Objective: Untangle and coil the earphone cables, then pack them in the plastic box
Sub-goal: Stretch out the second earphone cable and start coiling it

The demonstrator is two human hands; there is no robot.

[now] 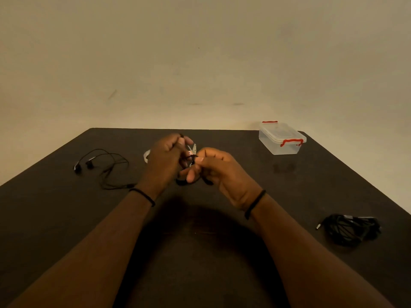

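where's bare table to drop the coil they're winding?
Free patches: between the plastic box and the coiled black bundle on the right; also the near centre between the forearms. Crowded: the loose black earphones on the left, and white cable behind the left hand and right hand.

- You sit at a plain staged work spot, closer to a bare recording corner than to a furnished home or office.
- Across the lower half of the frame runs a dark matte table (244, 218), its far edge set against the wall.
- The whole upper half is a bare beige wall (200, 52) with only faint scuffs.
- The few items lie well apart: a clear lidded plastic box (282, 138) at right of centre, loose earphones (101, 166) at left, a coiled black cable bundle (350, 228) at lower right.
- The light is dim and warm.
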